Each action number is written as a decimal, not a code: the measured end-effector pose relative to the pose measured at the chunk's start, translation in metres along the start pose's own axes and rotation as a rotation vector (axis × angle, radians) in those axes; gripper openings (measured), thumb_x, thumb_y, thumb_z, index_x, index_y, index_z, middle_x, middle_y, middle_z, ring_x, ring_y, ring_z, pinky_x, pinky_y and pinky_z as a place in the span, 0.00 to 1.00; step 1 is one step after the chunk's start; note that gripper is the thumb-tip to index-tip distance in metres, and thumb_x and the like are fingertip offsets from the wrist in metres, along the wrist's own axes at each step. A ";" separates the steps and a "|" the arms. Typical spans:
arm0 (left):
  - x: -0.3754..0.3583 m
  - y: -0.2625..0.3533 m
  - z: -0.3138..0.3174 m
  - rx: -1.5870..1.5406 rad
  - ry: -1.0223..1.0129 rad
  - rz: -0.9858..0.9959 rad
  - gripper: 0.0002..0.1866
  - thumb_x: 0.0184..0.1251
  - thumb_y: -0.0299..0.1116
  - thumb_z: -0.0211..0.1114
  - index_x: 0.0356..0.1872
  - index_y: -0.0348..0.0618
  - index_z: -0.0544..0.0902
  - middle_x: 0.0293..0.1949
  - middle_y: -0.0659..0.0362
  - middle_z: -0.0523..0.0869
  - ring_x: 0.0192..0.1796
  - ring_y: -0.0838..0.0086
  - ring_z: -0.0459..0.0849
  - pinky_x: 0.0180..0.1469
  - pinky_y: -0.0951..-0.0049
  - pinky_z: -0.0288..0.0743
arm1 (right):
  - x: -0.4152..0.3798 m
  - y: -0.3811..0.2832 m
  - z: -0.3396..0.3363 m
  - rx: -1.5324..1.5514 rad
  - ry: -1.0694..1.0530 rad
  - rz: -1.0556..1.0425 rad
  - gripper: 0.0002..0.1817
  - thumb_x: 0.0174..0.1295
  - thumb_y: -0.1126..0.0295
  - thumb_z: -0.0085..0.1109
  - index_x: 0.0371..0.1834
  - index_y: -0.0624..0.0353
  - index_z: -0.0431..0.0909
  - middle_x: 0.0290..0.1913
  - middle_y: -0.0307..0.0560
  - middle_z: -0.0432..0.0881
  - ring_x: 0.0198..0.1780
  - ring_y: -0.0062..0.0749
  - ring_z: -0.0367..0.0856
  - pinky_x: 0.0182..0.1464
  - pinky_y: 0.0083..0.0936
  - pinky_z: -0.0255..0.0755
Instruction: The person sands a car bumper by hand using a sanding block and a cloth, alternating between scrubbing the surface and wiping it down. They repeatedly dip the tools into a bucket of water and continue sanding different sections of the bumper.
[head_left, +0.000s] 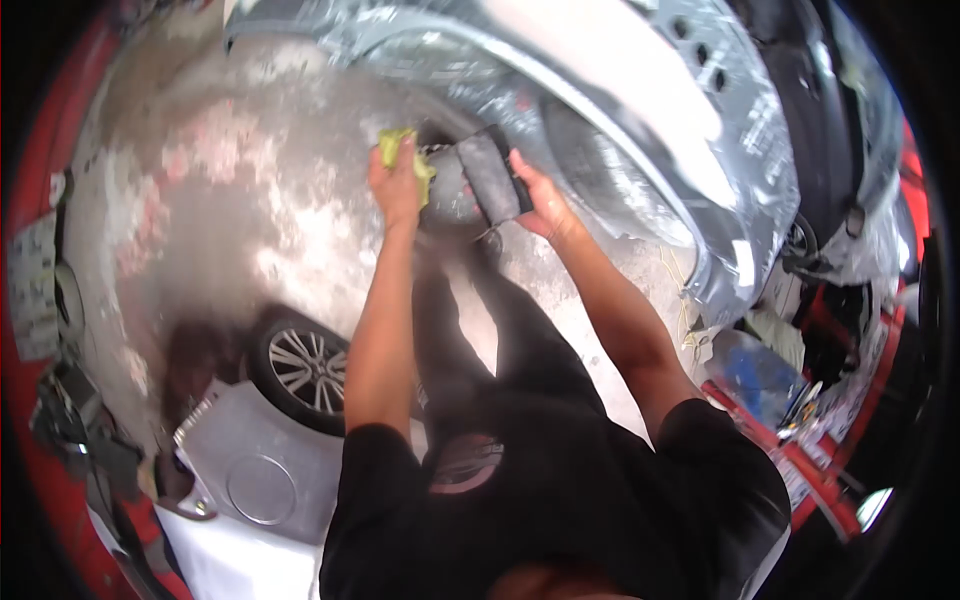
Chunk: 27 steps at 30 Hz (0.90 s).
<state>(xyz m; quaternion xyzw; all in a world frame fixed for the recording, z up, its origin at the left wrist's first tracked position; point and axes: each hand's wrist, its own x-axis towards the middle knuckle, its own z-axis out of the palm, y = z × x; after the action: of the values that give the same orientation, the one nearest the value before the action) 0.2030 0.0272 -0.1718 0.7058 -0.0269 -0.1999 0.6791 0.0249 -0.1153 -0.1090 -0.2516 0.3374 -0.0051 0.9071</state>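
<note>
My left hand [399, 188] is closed around a crumpled yellow-green cloth [394, 148], with part of the cloth hanging on its right side. Just to the right, my right hand [545, 200] grips a dark grey rectangular block [490, 178] by its right edge, thumb at the top. The block is tilted, its broad grey face showing. Both hands are apart from each other, above the floor. Between and behind them is a round grey object [448, 200], partly covered by the cloth and block.
A large curved grey car panel [600, 100] arches over the top and right, close to my right hand. A spoked wheel [306, 370] and a silver panel [262, 470] lie at the lower left. Red bars [815, 480] and a blue item [755, 380] are at the lower right.
</note>
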 end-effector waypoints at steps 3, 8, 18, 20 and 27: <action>0.011 0.079 0.019 -0.036 -0.099 0.174 0.14 0.79 0.36 0.73 0.53 0.36 0.86 0.42 0.58 0.89 0.43 0.74 0.84 0.48 0.67 0.80 | -0.037 -0.026 0.015 -0.405 0.210 -0.312 0.35 0.81 0.52 0.63 0.82 0.63 0.70 0.79 0.51 0.76 0.77 0.36 0.74 0.76 0.40 0.72; 0.015 0.206 0.085 -0.073 -0.367 0.299 0.17 0.79 0.38 0.72 0.58 0.35 0.85 0.49 0.53 0.89 0.50 0.67 0.86 0.54 0.64 0.79 | -0.124 -0.098 0.064 -0.830 0.251 -0.665 0.35 0.81 0.56 0.63 0.86 0.59 0.67 0.84 0.51 0.71 0.81 0.34 0.70 0.81 0.32 0.63; 0.131 0.287 0.167 0.801 -0.390 0.917 0.39 0.77 0.57 0.68 0.82 0.51 0.71 0.78 0.35 0.69 0.74 0.28 0.72 0.77 0.44 0.68 | -0.163 -0.202 0.077 -1.582 0.510 -1.093 0.43 0.67 0.63 0.75 0.85 0.53 0.66 0.78 0.58 0.74 0.77 0.57 0.71 0.80 0.45 0.64; 0.093 0.310 0.166 1.229 -0.255 1.013 0.37 0.78 0.56 0.68 0.83 0.58 0.71 0.83 0.38 0.63 0.77 0.26 0.69 0.77 0.44 0.69 | -0.159 -0.205 0.073 -1.593 0.545 -1.113 0.46 0.66 0.63 0.75 0.87 0.51 0.62 0.77 0.57 0.75 0.77 0.57 0.72 0.80 0.45 0.64; -0.029 0.301 0.169 0.013 -1.056 0.093 0.27 0.78 0.35 0.74 0.72 0.35 0.78 0.59 0.49 0.89 0.60 0.65 0.89 0.58 0.67 0.86 | -0.168 -0.213 0.075 -1.706 0.311 -1.358 0.47 0.59 0.69 0.79 0.84 0.48 0.67 0.78 0.57 0.74 0.80 0.56 0.69 0.82 0.54 0.62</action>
<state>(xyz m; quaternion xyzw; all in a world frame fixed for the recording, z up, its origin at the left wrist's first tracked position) 0.1928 -0.1470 0.1270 0.5113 -0.3979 -0.4976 0.5767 -0.0245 -0.2379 0.1394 -0.9253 0.1319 -0.2997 0.1913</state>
